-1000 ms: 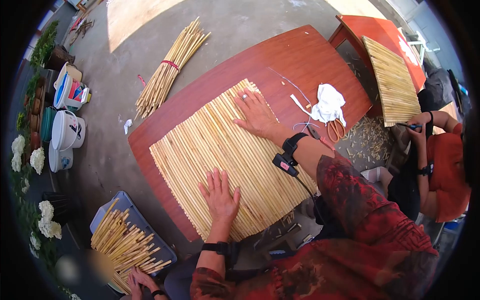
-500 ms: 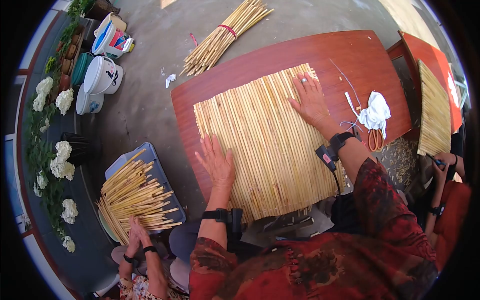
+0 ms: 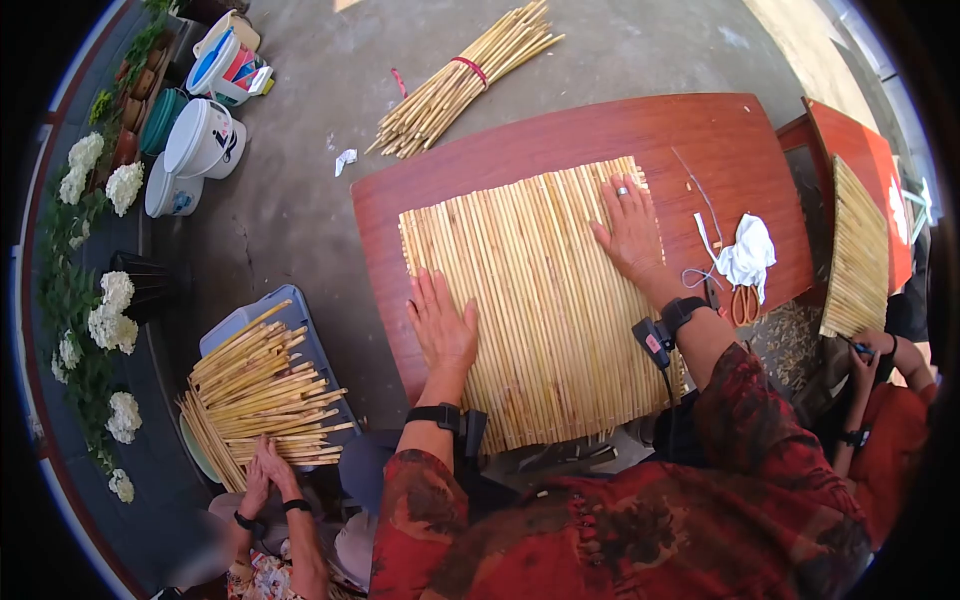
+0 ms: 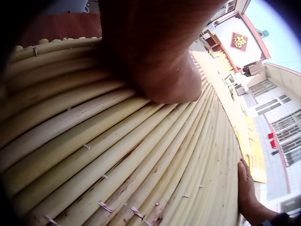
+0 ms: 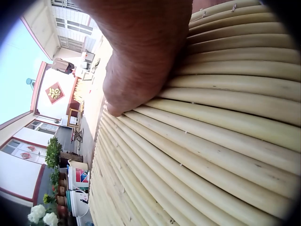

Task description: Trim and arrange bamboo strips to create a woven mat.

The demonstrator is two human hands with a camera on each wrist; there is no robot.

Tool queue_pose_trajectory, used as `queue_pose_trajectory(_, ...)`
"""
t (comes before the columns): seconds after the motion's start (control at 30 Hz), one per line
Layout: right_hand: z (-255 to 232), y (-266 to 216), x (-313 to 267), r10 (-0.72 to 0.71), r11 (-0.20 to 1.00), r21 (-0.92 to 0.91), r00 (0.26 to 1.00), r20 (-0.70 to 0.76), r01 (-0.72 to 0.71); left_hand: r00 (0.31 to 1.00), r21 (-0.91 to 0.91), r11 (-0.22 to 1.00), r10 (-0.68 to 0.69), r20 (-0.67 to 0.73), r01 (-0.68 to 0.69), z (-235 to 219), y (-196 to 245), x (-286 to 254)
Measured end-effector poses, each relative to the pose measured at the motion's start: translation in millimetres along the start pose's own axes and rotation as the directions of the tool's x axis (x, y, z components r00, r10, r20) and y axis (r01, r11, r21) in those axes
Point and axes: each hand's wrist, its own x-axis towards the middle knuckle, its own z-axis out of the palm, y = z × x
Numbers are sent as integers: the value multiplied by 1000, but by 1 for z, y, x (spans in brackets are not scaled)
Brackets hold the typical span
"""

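Reed mat [image 3: 535, 300] lies flat across the red-brown tabletop [image 3: 700, 130], its pale stalks running from the near edge to the far one, bound side by side with thin thread. The left hand [image 3: 443, 325] rests flat on the mat's left near part, fingers straight and spread, gripping nothing. The right hand [image 3: 628, 232], a ring on one finger, presses flat on the far right part, fingers likewise extended. Both wrist views show only palm against stalks. The mat looks light and fairly stiff along the stalks but likely to roll or flex across them, and the dry stalks may crack if bent, so I would lift it by two opposite edges. To the right lie scissors [image 3: 742, 300] and a white cloth [image 3: 750, 250]; a tied reed bundle [image 3: 465, 75] lies on the floor beyond.
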Motion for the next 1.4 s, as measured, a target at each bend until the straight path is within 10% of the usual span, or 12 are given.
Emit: queue_pose_trajectory(1.4,28,-15,-21,70,997,-20,992,-106,-73,994,-50,996,75,-75,-79,7,-12,4)
